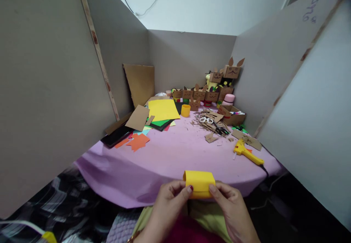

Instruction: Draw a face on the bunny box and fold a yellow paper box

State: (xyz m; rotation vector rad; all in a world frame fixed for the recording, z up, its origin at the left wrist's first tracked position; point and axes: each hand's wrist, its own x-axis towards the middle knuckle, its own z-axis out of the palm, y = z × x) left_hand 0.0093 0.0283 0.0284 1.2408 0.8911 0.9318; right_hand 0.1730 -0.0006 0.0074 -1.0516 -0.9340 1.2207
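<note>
A small piece of yellow paper (199,182), curved over into a loop, is held just in front of the near edge of the purple-covered table (170,159). My left hand (167,206) pinches its left side with thumb and fingers closed. My right hand (231,208) pinches its right side the same way. Both hands are low in the view, over my lap.
On the table lie a yellow glue gun (246,153) at the right, white-handled scissors (206,120) among cardboard scraps, a yellow cup (185,110), stacked coloured paper sheets (161,113), orange cut-outs (137,141) and a dark phone (116,135). Cardboard animal boxes (216,86) stand at the back. Grey partition walls close in the sides.
</note>
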